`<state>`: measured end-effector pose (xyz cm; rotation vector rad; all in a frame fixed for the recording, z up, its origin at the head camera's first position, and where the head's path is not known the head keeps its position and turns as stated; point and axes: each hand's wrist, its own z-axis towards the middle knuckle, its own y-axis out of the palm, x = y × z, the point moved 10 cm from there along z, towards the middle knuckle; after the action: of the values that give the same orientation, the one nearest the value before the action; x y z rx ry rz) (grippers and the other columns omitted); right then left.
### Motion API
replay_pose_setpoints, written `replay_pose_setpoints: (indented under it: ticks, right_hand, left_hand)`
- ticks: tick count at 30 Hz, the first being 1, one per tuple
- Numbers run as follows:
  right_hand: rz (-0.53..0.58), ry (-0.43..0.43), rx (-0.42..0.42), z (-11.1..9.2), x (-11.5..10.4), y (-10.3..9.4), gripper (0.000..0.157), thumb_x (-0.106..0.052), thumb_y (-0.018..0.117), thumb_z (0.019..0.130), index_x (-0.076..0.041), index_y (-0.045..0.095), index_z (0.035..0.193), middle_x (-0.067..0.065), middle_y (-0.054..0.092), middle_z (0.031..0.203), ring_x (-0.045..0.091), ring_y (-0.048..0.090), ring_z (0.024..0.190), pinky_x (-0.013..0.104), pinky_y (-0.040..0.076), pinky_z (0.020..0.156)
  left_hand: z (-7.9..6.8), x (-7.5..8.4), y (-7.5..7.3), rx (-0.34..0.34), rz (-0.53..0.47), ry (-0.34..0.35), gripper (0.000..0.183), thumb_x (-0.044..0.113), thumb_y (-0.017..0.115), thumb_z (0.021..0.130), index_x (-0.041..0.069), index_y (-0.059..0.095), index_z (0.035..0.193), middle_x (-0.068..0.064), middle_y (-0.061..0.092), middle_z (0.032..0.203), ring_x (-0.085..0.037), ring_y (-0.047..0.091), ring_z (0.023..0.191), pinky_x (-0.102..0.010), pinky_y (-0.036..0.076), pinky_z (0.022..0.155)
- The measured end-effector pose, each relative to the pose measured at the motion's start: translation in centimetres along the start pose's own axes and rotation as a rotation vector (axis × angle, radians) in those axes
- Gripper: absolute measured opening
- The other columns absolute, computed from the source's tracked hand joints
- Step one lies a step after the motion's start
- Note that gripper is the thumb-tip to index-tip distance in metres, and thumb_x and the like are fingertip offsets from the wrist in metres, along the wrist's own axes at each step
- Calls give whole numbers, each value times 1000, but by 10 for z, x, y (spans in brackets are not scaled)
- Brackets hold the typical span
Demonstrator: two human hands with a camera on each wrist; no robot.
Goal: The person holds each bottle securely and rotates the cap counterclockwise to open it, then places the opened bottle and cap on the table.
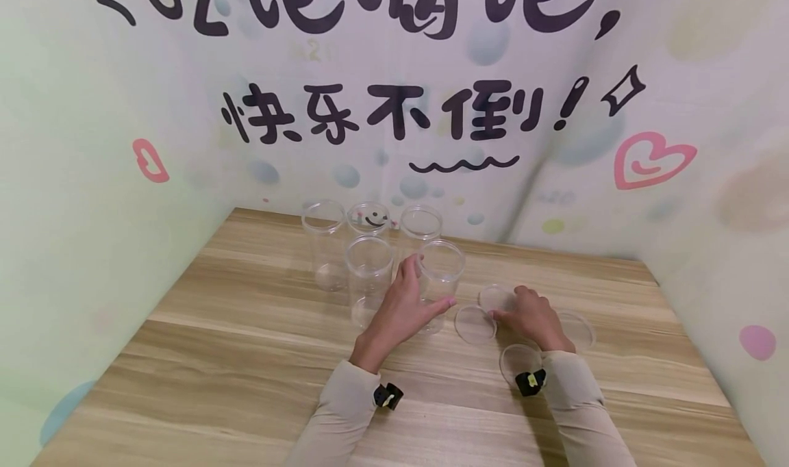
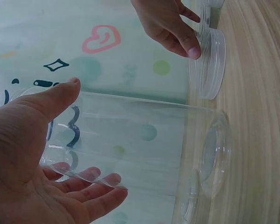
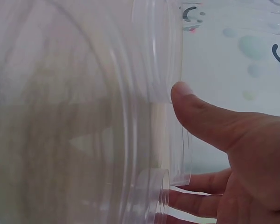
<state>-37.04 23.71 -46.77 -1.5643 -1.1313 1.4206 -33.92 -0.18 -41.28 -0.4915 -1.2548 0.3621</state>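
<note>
My left hand [image 1: 399,311] curves around the side of a clear plastic jar [image 1: 448,283], thumb in front and fingers behind. The upright jar [image 2: 144,140] has no lid, and its base is on the table. Right of it, my right hand [image 1: 533,318] has its thumb and fingers at opposite edges of a clear round lid [image 1: 495,296]. In the right wrist view, that thumb presses near the lid's rim, while the lower fingers are partly hidden behind clear plastic. Another lid [image 1: 476,325] lies just in front of the one at my right hand.
Several more open clear jars [image 1: 368,282] stand upright to the left and behind. One loose lid [image 1: 578,331] lies right of my right hand, and another lid [image 1: 520,361] sits by my right wrist. The wooden table [image 1: 234,330] meets printed walls at the back and sides.
</note>
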Motion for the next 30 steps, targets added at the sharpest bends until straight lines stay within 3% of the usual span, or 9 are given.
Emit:
replay_pose_setpoints:
  ticks: [19, 30]
  right_hand:
    - [20, 23, -5, 1, 2, 1, 82, -44, 74, 86, 12, 42, 137, 38, 49, 132, 58, 49, 115, 64, 46, 89]
    - [21, 15, -7, 1, 3, 2, 82, -46, 72, 87, 11, 41, 138, 38, 48, 132, 58, 49, 116, 64, 46, 89]
  left_hand:
    - [-1, 2, -1, 6, 2, 6, 94, 40, 81, 81, 8, 24, 149, -15, 42, 145, -35, 51, 127, -49, 44, 104]
    - [-3, -2, 2, -7, -9, -19, 99, 42, 79, 82, 8, 19, 153, -18, 38, 150, -35, 45, 136, -48, 42, 108]
